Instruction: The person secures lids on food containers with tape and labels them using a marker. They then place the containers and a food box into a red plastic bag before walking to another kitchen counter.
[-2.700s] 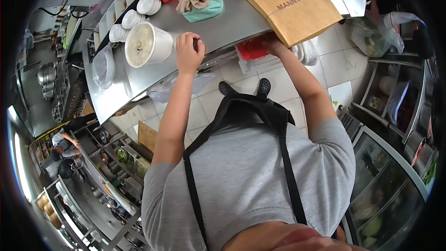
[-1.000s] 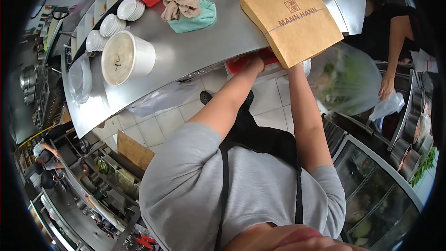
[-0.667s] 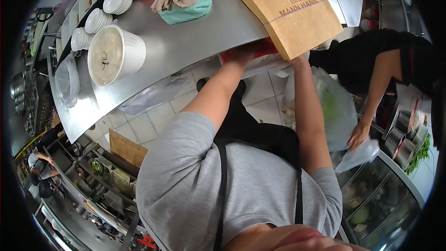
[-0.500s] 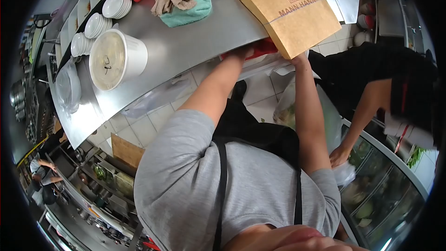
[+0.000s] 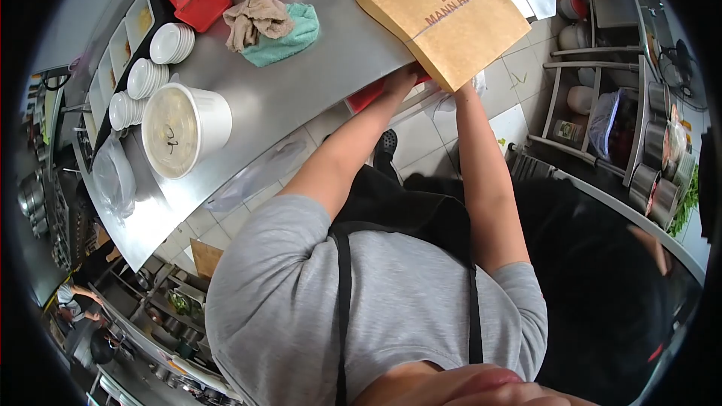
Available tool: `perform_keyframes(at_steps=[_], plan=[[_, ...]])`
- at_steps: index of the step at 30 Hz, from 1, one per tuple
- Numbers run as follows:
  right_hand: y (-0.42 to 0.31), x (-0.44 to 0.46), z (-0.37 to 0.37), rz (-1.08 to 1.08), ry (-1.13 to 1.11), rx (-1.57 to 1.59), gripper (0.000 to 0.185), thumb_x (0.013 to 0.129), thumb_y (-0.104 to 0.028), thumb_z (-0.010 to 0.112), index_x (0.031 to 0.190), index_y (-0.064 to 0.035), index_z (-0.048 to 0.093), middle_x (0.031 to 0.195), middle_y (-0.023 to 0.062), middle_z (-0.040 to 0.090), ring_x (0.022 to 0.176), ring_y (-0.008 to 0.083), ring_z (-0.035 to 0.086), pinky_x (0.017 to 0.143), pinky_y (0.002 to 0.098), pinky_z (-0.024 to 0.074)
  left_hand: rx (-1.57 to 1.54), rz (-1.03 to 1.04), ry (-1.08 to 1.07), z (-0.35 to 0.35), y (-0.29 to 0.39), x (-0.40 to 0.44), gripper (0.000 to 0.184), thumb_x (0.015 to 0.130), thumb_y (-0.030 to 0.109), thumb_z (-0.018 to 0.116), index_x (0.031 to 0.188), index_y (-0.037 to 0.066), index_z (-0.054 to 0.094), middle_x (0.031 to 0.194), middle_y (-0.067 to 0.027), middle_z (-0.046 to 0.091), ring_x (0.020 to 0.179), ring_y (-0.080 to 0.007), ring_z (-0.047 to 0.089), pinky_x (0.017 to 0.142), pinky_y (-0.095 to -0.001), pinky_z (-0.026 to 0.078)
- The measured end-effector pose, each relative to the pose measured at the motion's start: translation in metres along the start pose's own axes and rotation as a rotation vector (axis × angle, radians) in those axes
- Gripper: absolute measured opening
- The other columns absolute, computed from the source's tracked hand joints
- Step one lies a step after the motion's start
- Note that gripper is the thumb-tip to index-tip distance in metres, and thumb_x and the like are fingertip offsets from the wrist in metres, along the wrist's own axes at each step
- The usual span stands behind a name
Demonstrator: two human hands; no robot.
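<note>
Upper centre | left hand (image 5: 404, 81) by red container (image 5: 366, 95) below surface (image 5: 331, 37) edge; right hand (image 5: 464, 92) beneath paper bag (image 5: 451, 19) | grips hidden, we cannot tell | we judge reach made, handling unfinished

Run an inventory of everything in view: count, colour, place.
Counter: 1, steel-grey, across the top.
Paper bag: 1, brown, overhanging the counter's near edge.
Lidded tub: 1, white, counter's left part.
Dish stacks: 3, white, beside and beyond the tub.
Cloths: 2, beige and teal, touching, mid-counter.
Plastic holder: 1, red, beyond the cloths.
Plastic bags: several, clear, on and below the counter.
Bin: 1, red, under the counter's edge.
Pots: several, silver, far right.
Other people: 2, one grey-topped far left, one dark-clad lower right.
Apron: 1, black, over a grey shirt.
Left hand: 1, bare, at the bin, partly hidden.
Right hand: 1, bare, by the bag's near corner, mostly hidden.
</note>
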State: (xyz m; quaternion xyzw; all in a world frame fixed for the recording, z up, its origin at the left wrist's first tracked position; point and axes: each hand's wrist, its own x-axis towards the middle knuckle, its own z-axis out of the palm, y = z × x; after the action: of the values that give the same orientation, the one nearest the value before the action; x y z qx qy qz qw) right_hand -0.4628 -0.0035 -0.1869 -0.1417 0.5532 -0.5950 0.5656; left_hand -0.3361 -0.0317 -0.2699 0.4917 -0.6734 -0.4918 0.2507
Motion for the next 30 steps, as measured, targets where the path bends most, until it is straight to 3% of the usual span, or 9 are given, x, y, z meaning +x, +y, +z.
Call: perform_keyframes(at_steps=[3,8,12,16,18,22,24,27,30], plan=[[0.008,0.007,0.0,0.037,0.038,0.107,0.042,0.089,-0.024,0.049,0.125,-0.0045,0.041,0.122,0.0086,0.05,0.105,0.018,0.054,0.081,0.031,0.0487,0.014,-0.047,-0.047,0.0,-0.004,0.0,0.037,0.086,0.025,0.043,0.115,0.004,0.05,0.117,-0.0173,0.053,0.111,-0.0318,0.046,0.091,-0.0386,0.037],[0.01,0.013,-0.004,-0.07,-0.045,-0.051,0.044,0.091,-0.028,0.043,0.13,-0.0073,0.036,0.126,0.0078,0.047,0.108,0.02,0.052,0.083,0.0321,0.0478,0.306,0.133,0.405,0.005,-0.021,0.013,0.038,0.088,0.025,0.042,0.119,0.005,0.046,0.125,-0.0152,0.047,0.113,-0.0322,0.045,0.093,-0.0379,0.035],[0.017,0.01,-0.002,-0.001,-0.06,0.238,0.045,0.093,-0.031,0.038,0.132,-0.0093,0.033,0.129,0.0066,0.044,0.11,0.0212,0.05,0.086,0.0335,0.0465,-0.061,0.133,0.359,0.009,-0.018,0.016,0.042,0.086,0.032,0.049,0.116,0.003,0.05,0.12,-0.0179,0.05,0.111,-0.0334,0.046,0.093,-0.0388,0.037],[0.031,0.022,-0.012,0.0,0.079,0.216,0.05,0.092,-0.039,0.035,0.13,-0.0067,0.034,0.126,0.0115,0.047,0.107,0.0256,0.052,0.086,0.0397,0.0473,0.392,0.246,0.033,0.029,-0.023,0.022,0.047,0.087,0.036,0.044,0.123,0.005,0.043,0.128,-0.0132,0.045,0.118,-0.0244,0.041,0.095,-0.0366,0.034],[0.043,0.029,-0.031,-0.098,-0.074,-0.107,0.048,0.091,-0.034,0.041,0.129,-0.0049,0.035,0.124,0.0116,0.048,0.107,0.0241,0.052,0.085,0.0395,0.0477,-0.716,-0.394,-0.058,0.023,0.005,0.019,0.043,0.088,0.032,0.042,0.123,0.007,0.044,0.127,-0.015,0.045,0.118,-0.026,0.042,0.094,-0.0366,0.035],[0.041,0.012,-0.043,-0.275,-0.133,-0.378,0.044,0.088,-0.019,0.05,0.127,-0.0031,0.038,0.12,0.0116,0.051,0.104,0.0225,0.053,0.083,0.0348,0.0468,-0.31,-0.139,-0.131,0.033,-0.004,0.034,0.042,0.088,0.031,0.042,0.122,0.007,0.044,0.126,-0.0159,0.045,0.117,-0.0265,0.042,0.093,-0.0366,0.036],[0.023,-0.01,-0.041,-0.387,-0.087,-1.032,0.031,0.081,-0.002,0.05,0.112,-0.0048,0.055,0.113,0.0162,0.056,0.1,0.0287,0.055,0.08,0.0299,0.0445,-0.17,-0.028,-0.169,0.034,-0.016,0.038,0.042,0.088,0.031,0.042,0.122,0.007,0.044,0.126,-0.0163,0.045,0.117,-0.0267,0.042,0.093,-0.0366,0.036],[0.022,-0.04,-0.062,-0.509,-0.15,-0.854,0.01,0.076,0.006,0.051,0.084,0.001,0.053,0.076,0.0155,0.052,0.071,0.0271,0.051,0.067,0.0298,0.0419,-0.068,0.075,-0.24,0.031,-0.023,0.036,0.041,0.088,0.03,0.041,0.122,0.007,0.044,0.126,-0.0169,0.045,0.116,-0.027,0.043,0.093,-0.0366,0.037],[0.002,-0.097,-0.072,-0.424,-0.128,-0.844,0.005,0.078,0.005,0.052,0.081,0.0012,0.049,0.072,0.0107,0.047,0.07,0.0206,0.048,0.065,0.0275,0.0395,-0.003,0.136,-0.305,0.025,-0.028,0.034,0.041,0.088,0.03,0.041,0.122,0.007,0.045,0.126,-0.0175,0.045,0.116,-0.0273,0.043,0.092,-0.0366,0.037]])
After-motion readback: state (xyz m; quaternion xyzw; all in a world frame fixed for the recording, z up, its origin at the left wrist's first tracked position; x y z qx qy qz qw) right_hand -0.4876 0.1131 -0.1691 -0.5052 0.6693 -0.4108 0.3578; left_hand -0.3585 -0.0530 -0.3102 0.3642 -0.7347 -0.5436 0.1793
